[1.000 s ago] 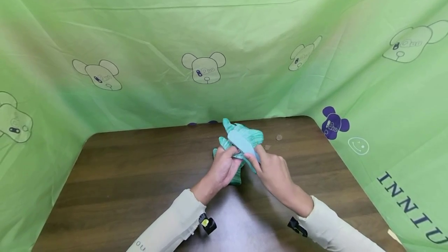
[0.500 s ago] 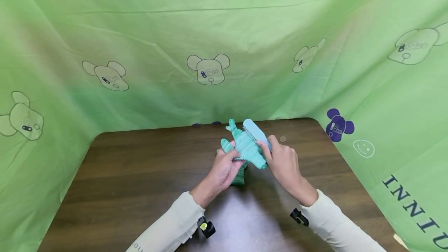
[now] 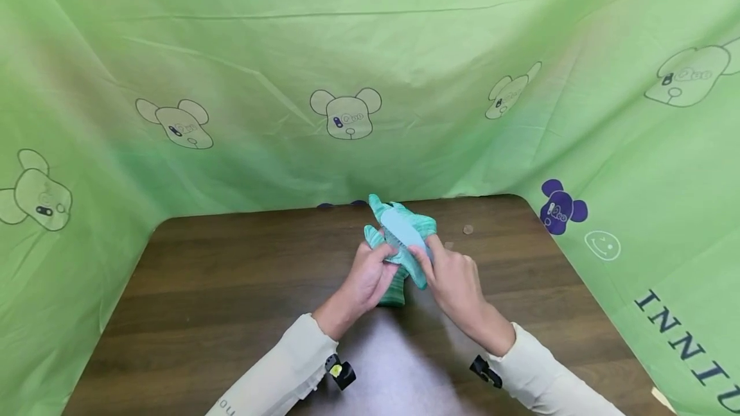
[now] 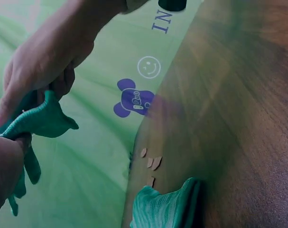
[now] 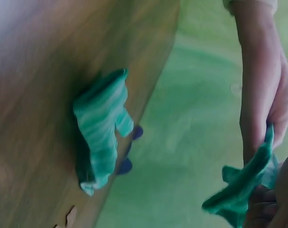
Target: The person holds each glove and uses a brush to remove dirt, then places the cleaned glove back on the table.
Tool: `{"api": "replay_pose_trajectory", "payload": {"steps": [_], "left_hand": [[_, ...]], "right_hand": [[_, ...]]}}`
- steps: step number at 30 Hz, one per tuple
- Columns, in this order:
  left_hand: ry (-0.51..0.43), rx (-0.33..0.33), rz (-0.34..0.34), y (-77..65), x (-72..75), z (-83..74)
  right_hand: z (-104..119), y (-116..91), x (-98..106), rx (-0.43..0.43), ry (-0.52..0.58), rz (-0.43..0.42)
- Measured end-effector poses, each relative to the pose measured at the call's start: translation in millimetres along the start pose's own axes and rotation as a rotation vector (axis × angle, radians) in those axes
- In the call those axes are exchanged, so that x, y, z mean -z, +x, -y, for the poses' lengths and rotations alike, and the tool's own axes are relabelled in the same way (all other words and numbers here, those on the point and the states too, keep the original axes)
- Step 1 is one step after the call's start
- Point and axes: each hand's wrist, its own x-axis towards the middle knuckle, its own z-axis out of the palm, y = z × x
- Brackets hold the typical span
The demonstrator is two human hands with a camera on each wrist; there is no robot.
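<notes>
My left hand (image 3: pixel 367 275) grips a green knitted glove (image 3: pixel 424 226) above the table, thumb on top. Pinched in my right hand (image 3: pixel 459 281) is a light blue brush (image 3: pixel 403 228), its flat back facing up and its bristles against the glove. Part of the glove is covered by the brush. A second striped green glove (image 5: pixel 103 128) lies on the table under the hands, mostly hidden in the head view. The left wrist view shows the held glove (image 4: pixel 44 118) with its fingers dangling.
Several small brown pieces (image 4: pixel 156 163) lie on the wooden table (image 3: pixel 231 287) near its far edge, right of the gloves. A green curtain (image 3: pixel 260 82) with printed bear heads hangs around the back and sides.
Half a second ago the brush was at the glove's right edge; now it has moved left and lies across the glove, much as it did a second ago. The held glove has tilted.
</notes>
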Motion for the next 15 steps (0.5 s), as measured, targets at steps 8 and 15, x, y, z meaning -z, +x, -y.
{"api": "replay_pose_trajectory", "payload": {"steps": [8,15], "left_hand": [[-0.002,0.02,-0.008,-0.1,1.2,2.7],[-0.008,0.003,-0.064,0.8,-0.1,5.6]], "right_hand": [[-21.2,7.3,-1.1,-0.063,-0.065,-0.064],[-36.5,14.2,6.5,-0.236,-0.013,-0.006]]}}
